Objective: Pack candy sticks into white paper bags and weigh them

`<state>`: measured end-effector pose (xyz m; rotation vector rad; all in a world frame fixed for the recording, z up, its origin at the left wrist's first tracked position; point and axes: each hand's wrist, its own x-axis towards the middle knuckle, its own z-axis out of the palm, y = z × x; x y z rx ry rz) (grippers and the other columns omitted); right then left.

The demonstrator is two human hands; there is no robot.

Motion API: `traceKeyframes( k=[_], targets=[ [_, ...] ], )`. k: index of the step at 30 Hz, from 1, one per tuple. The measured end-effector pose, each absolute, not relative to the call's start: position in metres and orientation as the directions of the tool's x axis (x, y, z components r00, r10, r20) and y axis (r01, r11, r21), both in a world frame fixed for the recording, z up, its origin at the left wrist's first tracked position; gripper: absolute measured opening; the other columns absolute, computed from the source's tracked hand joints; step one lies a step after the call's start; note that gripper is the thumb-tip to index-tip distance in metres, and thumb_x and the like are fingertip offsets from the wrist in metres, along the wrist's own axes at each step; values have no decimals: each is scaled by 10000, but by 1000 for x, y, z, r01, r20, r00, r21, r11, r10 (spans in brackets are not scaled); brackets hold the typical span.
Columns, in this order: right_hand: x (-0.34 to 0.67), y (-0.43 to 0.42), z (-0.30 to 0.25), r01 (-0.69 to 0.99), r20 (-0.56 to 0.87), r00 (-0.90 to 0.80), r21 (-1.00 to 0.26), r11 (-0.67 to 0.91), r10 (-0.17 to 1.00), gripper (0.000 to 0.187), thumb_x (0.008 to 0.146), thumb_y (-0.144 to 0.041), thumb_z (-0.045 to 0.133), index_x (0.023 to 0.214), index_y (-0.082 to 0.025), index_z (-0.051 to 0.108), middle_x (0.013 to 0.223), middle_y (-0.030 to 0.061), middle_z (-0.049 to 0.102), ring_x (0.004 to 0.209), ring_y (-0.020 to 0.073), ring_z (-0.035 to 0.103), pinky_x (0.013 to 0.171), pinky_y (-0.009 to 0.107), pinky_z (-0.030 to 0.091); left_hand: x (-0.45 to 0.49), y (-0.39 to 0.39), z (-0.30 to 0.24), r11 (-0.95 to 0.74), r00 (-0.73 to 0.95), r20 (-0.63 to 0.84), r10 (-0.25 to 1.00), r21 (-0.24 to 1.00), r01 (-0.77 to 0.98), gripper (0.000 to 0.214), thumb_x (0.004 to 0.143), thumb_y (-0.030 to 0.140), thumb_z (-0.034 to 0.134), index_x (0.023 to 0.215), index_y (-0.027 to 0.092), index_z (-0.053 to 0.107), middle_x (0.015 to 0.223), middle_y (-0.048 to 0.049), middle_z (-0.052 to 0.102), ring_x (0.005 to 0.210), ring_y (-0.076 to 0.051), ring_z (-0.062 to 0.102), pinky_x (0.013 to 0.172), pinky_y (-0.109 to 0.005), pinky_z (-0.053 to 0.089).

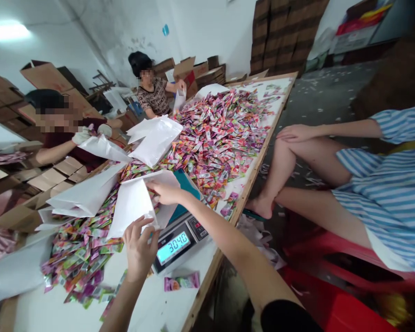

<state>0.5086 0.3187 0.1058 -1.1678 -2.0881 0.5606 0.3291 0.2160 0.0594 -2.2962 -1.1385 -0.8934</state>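
Observation:
A white bag lies tilted with its mouth open on a digital scale, whose lit display reads 304.0. My left hand pinches the near edge of this bag, just left of the display. At the bag's mouth is my right hand, its fingers closed at the upper edge; some fingertips are hidden by the bag. One purple and green snack packet lies alone on the table in front of the scale. Left of my left hand is a heap of small packets.
A large pile of packets covers the far table. White bags lie mid-table. Two co-workers handle bags across the table; a seated person in a striped shirt is at right. Cardboard boxes stand at left.

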Motion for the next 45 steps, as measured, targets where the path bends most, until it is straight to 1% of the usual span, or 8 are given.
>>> traceKeyframes(
  k=[3, 5, 10, 16, 30, 36, 41, 45],
  targets=[
    [572, 317, 80, 457, 342, -454, -704, 544, 823, 432, 833, -91, 502, 1241, -216, 566, 1262, 34, 604, 1112, 162, 581, 955, 260, 439, 329, 213, 67, -610, 412, 718, 561, 22, 792, 265, 756, 214, 683, 955, 228, 509, 1101, -91, 621, 1047, -269, 580, 869, -427, 435],
    [617, 322, 54, 573, 300, -240, -724, 384, 923, 460, 860, -122, 457, 1316, -174, 486, 1266, 89, 590, 1132, 182, 566, 976, 311, 423, 332, 216, 77, -583, 330, 737, 589, 106, 805, 406, 764, 272, 674, 1113, 211, 477, 1154, -126, 583, 1087, -280, 554, 908, -447, 434],
    [653, 351, -15, 925, 37, 13, -379, 2, 999, 952, 669, -204, 726, 1468, -185, 209, 1474, 212, 296, 1346, 369, 285, 1026, 509, 321, 338, 269, 114, -252, 67, 633, 771, 206, 945, 798, 710, 509, 658, 1308, 73, 358, 1243, -236, 468, 1180, -362, 460, 905, -471, 448],
    [639, 369, -39, 947, 79, -41, -314, 64, 996, 614, 810, -193, 547, 1395, -183, 361, 1144, 181, 598, 1082, 296, 553, 878, 363, 420, 352, 319, 151, -68, 60, 221, 973, 30, 997, 347, 782, 334, 493, 1058, 172, 626, 931, -105, 677, 919, -288, 627, 801, -368, 461],
    [703, 343, 33, 805, 412, 343, -592, -38, 844, 385, 742, -185, 522, 1114, -117, 593, 1024, 144, 639, 981, 279, 577, 845, 359, 444, 424, 289, 160, -249, 241, 300, 923, -13, 968, 443, 820, 419, 477, 1202, 221, 585, 883, -74, 706, 823, -266, 656, 680, -314, 450],
    [676, 285, 85, 789, 485, -117, -484, 378, 866, 379, 817, -343, 527, 1162, -195, 582, 1000, 74, 697, 926, 235, 636, 817, 309, 467, 433, 282, 167, -287, 271, 286, 919, 17, 958, 334, 823, 377, 460, 1015, 215, 679, 788, -56, 701, 748, -229, 643, 674, -290, 446],
    [624, 281, 98, 879, 179, -398, -206, 429, 900, 334, 716, -262, 642, 1035, -164, 653, 934, 136, 710, 907, 283, 654, 790, 327, 471, 437, 282, 168, -307, 276, 324, 905, 47, 951, 312, 814, 277, 435, 962, 186, 695, 835, -77, 714, 817, -246, 648, 708, -308, 454],
    [578, 315, 100, 860, 129, -420, -259, 439, 898, 244, 691, -242, 662, 920, -166, 695, 950, 154, 714, 939, 321, 653, 792, 370, 485, 441, 282, 167, -365, 336, 339, 879, 22, 931, 287, 797, 198, 418, 872, 177, 694, 908, -90, 715, 875, -239, 641, 751, -310, 459]
  ],
)
